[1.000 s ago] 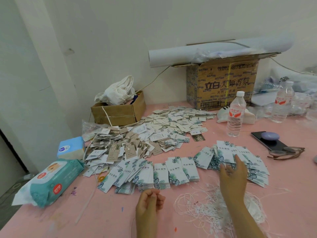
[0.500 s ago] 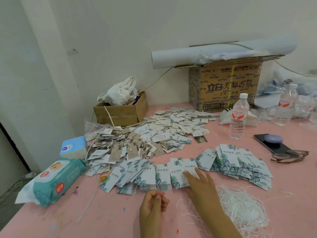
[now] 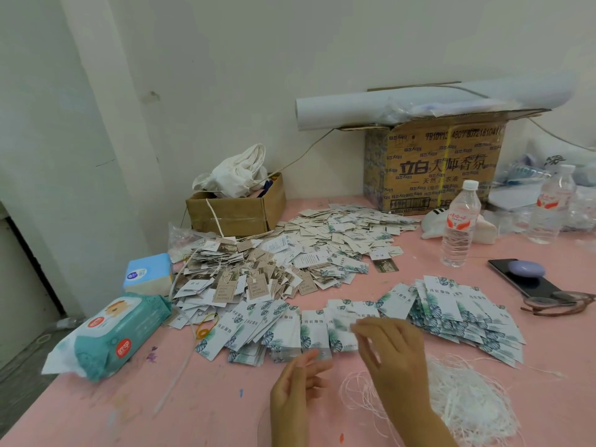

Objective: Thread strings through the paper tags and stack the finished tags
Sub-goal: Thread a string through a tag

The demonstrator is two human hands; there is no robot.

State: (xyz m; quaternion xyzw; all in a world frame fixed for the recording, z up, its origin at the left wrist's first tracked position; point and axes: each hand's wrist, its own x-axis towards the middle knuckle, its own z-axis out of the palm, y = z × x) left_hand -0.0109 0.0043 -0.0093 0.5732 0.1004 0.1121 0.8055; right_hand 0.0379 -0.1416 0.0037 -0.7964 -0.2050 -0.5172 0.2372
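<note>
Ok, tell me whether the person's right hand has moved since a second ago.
Yes. The right hand moved left: it was in line with the clear plastic water bottle and is now left of it, at the middle leaf-printed paper tags.

Small garment-tag packing workshop; pink table (image 3: pixel 96 411) heaped with tags (image 3: pixel 322 240), loose strings (image 3: pixel 467 401), cartons (image 3: pixel 435 162) against bare white wall (image 3: pixel 225 59)
</note>
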